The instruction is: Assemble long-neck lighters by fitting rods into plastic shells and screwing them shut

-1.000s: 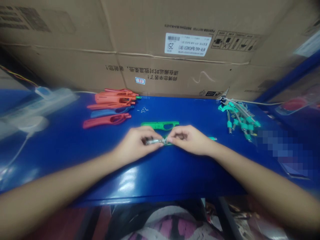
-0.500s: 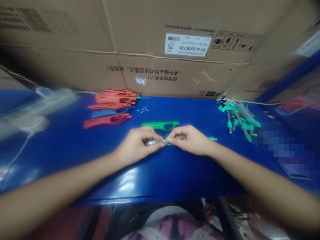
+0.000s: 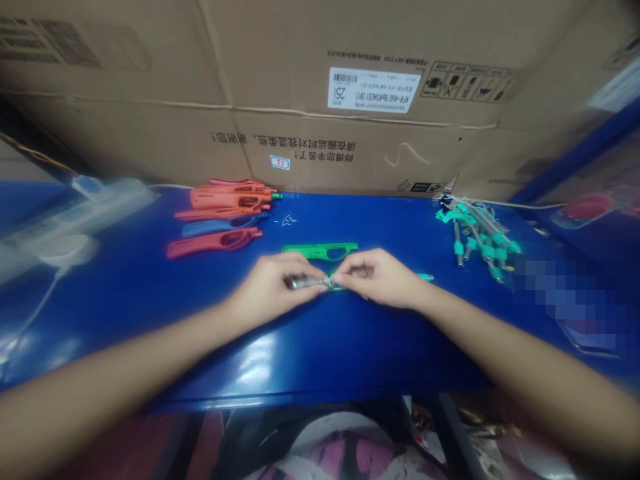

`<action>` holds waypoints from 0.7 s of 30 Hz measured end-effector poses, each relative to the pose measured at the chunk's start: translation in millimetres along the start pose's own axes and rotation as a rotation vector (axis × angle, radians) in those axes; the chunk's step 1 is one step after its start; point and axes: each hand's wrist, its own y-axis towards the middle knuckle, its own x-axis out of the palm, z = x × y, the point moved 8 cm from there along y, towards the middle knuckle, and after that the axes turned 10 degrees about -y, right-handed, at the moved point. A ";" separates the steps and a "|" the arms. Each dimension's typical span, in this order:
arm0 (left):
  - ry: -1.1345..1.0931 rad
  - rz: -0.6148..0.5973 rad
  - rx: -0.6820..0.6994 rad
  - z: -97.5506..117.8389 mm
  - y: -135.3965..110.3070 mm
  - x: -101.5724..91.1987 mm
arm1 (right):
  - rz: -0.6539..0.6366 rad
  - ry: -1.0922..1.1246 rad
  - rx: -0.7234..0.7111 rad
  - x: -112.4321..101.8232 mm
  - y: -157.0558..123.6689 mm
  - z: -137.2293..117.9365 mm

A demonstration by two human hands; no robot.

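Near the middle of the table my left hand is closed round a shiny, silvery tube-shaped part, pinching it between thumb and fingers. Fingertips of my right hand press together right beside the left ones, where something green and whitish shows. What the right fingers pinch is too small to make out. Just beyond both hands lies a green lighter handle shell with an oval opening. A teal-tipped piece sticks out from behind my right wrist.
Orange lighter handle shells, a blue one and a red one lie at left. Small whitish bits are near them. Metal tubes with teal ends form a pile at right. A power strip stands far left; cardboard closes the back.
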 end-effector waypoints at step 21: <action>-0.002 0.034 -0.048 -6.2 0.7 -1.9 | 0.092 0.190 0.141 -6.5 1.6 7.8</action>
